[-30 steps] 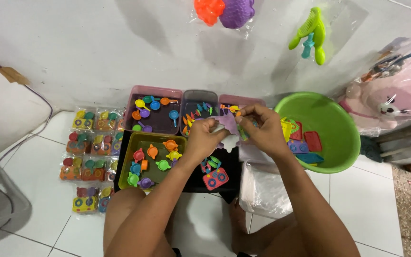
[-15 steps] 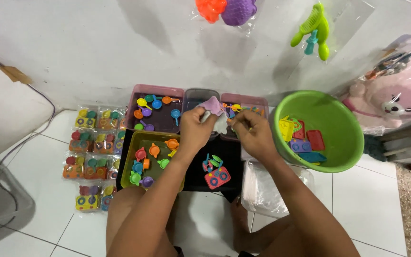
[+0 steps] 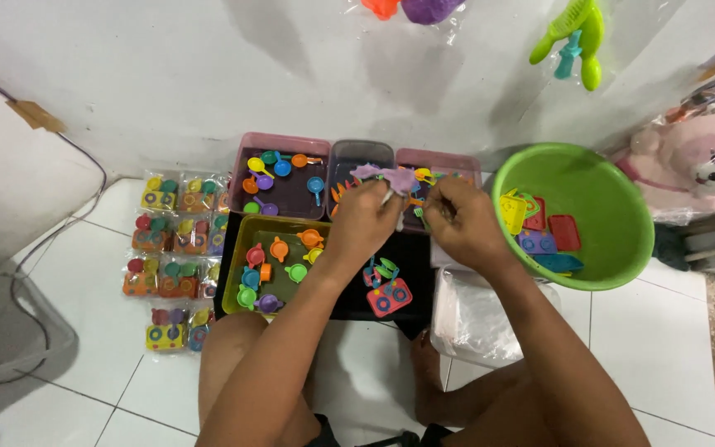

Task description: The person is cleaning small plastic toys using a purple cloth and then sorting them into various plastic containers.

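A small clear plastic bag (image 3: 389, 184) holding a purple toy piece is pinched at its top by the left hand (image 3: 366, 222), above the middle grey bin (image 3: 361, 157) of three bins set against the wall. The right hand (image 3: 463, 223) is closed around small coloured toy cutlery (image 3: 420, 217), held just beside the bag and over the pink bin (image 3: 448, 163) on the right. A yellow tray (image 3: 246, 236) of toy pans lies below the left hand, and a red toy stove (image 3: 389, 297) rests on the black mat (image 3: 411, 265) between the arms. A green basin (image 3: 614, 199) with flat toy pieces stands near the right hand. Packed toy sets (image 3: 174, 257) are laid in rows on the tiled floor at far left.
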